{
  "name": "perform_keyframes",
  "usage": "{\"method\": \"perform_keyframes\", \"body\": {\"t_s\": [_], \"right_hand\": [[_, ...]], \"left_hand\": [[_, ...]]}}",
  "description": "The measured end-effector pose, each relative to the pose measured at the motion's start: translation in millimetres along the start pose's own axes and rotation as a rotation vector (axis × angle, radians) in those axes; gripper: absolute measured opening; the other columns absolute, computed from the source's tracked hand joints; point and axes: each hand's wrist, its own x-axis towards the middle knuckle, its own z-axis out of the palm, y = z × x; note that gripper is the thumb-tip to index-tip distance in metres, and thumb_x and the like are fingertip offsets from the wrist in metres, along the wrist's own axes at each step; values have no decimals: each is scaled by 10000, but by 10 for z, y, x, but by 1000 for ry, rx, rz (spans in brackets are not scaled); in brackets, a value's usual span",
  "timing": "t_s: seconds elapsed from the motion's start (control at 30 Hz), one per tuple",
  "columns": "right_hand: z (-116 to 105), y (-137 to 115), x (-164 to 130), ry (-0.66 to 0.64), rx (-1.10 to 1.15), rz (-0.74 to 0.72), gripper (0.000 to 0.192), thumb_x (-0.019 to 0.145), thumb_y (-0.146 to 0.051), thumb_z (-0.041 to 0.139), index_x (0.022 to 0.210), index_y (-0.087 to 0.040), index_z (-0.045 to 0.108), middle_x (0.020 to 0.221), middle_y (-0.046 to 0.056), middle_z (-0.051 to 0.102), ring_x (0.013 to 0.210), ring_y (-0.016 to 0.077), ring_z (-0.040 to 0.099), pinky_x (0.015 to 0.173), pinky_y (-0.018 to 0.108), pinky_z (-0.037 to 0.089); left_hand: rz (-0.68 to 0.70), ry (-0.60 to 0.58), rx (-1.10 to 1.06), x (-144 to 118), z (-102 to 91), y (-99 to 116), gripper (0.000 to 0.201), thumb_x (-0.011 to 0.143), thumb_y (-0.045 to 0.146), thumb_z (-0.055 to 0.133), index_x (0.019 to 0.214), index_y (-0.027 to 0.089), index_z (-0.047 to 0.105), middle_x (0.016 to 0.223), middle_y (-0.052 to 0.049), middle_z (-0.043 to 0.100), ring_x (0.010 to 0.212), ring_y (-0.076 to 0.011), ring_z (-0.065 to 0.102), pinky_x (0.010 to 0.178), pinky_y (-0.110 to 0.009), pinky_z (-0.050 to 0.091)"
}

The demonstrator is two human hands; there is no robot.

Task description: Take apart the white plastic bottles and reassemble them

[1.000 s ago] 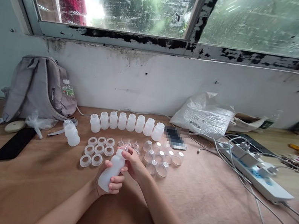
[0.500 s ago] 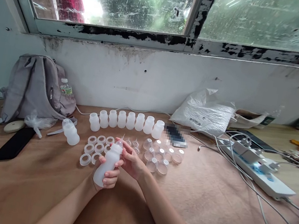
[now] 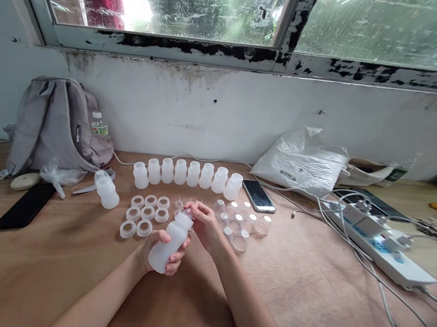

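My left hand (image 3: 151,246) is wrapped around a frosted baby bottle (image 3: 167,247), which leans to the right with its mouth up. At the mouth, my right hand (image 3: 208,227) pinches a clear bottle nipple (image 3: 188,212), partly hidden by the fingers. Left of the bottle lie several translucent screw rings (image 3: 138,226) in rows. Behind my right fingers a few more clear nipples (image 3: 178,203) are partly covered. Clear dome caps (image 3: 239,242) stand to the right of my right hand. A curved row of open frosted bottles (image 3: 193,175) stands farther back.
Another bottle with a top on it (image 3: 107,195) is at left, near a black phone-like slab (image 3: 24,207) and a grey backpack (image 3: 51,124). Behind the caps lie a phone (image 3: 259,195) and a silvery plastic bag (image 3: 304,164). A power strip (image 3: 387,256) with trailing cables occupies the right.
My right fingers have shifted onto the top of the nipple, which earlier stuck up visibly from the bottle's mouth. Bottle and both hands appear slightly farther right in view.
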Motion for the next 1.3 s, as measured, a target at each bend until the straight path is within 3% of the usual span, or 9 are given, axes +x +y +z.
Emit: {"method": "perform_keyframes", "body": {"t_s": [0.17, 0.4, 0.63, 0.8, 0.97, 1.1, 1.3], "right_hand": [[-31, -17, 12, 26, -34, -51, 190, 652, -297, 665, 571, -168, 552, 797, 17, 558, 684, 118, 476, 641, 234, 366], [-47, 6, 13, -22, -21, -43, 166, 698, -320, 631, 778, -176, 650, 765, 13, 558, 676, 113, 484, 624, 234, 367], [-23, -9, 5, 16, -9, -50, 196, 713, -347, 613, 810, -179, 640, 758, 31, 602, 737, 146, 541, 683, 264, 395], [-10, -8, 5, 68, -12, -84, 170, 686, -333, 648, 668, -187, 563, 676, 8, 589, 651, 129, 531, 584, 240, 404], [-19, 10, 9, 95, -59, -61, 255, 689, -425, 615, 720, -182, 542, 795, 39, 605, 536, 111, 467, 379, 211, 318], [-20, 19, 12, 96, -50, -77, 262, 696, -421, 610, 734, -174, 534, 769, 37, 598, 506, 94, 425, 378, 208, 309], [-21, 6, 8, 111, -65, -65, 271, 701, -435, 596, 689, -174, 523, 754, 34, 587, 532, 106, 457, 383, 208, 321]], "left_hand": [[0, 52, 6, 12, 13, 2, 305, 641, 328, 489, 878, 139, 456, 561, 8, 505, 429, -112, 495, 405, -209, 309], [38, 63, 5, 2, 19, 6, 308, 652, 323, 469, 890, 129, 481, 575, 2, 512, 435, -115, 495, 404, -214, 330], [74, 152, 54, 9, 91, 27, 307, 631, 279, 476, 888, 115, 512, 579, -5, 531, 436, -120, 511, 412, -227, 352], [43, 185, 91, -4, 86, 18, 315, 636, 273, 479, 913, 125, 504, 588, -3, 521, 445, -123, 511, 428, -234, 343], [111, 288, 167, 19, 103, 11, 339, 745, 369, 460, 1010, 158, 470, 680, -18, 545, 456, -124, 536, 430, -232, 369], [155, 342, 220, 35, 110, 9, 436, 805, 501, 365, 1041, 147, 463, 718, -44, 562, 436, -136, 556, 392, -233, 389], [137, 367, 221, 29, 111, -1, 433, 807, 499, 380, 1042, 146, 467, 702, -44, 574, 457, -154, 579, 397, -236, 419]]}}
